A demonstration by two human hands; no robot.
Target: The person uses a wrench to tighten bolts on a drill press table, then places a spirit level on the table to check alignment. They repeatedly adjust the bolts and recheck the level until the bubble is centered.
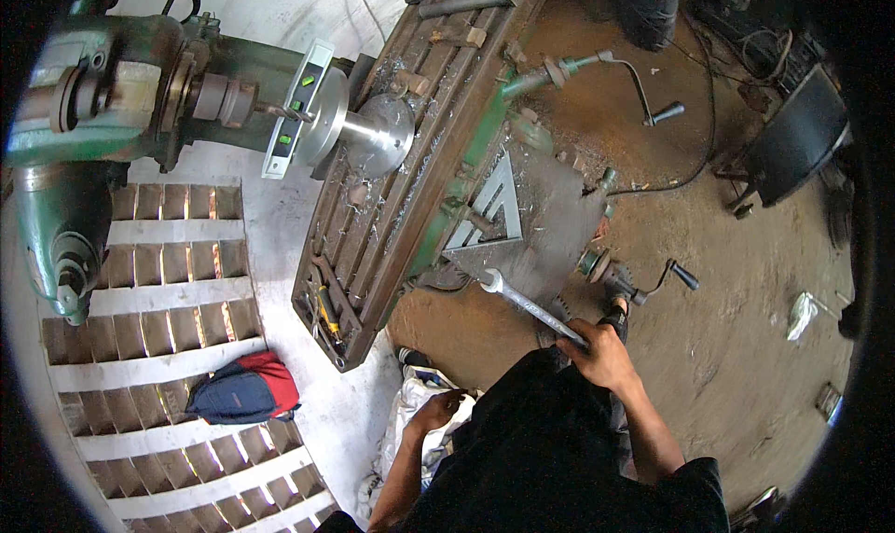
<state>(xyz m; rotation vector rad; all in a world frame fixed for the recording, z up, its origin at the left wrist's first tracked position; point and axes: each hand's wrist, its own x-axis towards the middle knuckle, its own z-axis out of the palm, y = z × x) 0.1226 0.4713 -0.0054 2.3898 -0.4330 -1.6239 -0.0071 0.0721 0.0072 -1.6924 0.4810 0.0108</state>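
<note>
My right hand (601,351) is closed around the lower shank of a long steel wrench (530,305). Its open jaw points away from me, in front of the machine table. The wrench's other end is hidden in my grip. My left hand (438,410) hangs low beside a white sack (410,426); its fingers look curled in, and whatever they may hold is hidden. On the green milling machine, a drill bit (280,111) in the chuck points at a shiny flanged metal workpiece (378,137). A spirit level (296,113) stands against the workpiece's disc, around the bit's tip.
The slotted machine table (410,174) carries metal chips, with tools (328,311) at its near end. A triangular metal plate (499,202) rests by its side. Crank handles (664,113) (685,275) stick out rightward. A red-and-blue bag (244,388) lies left; a black chair (792,137) stands right.
</note>
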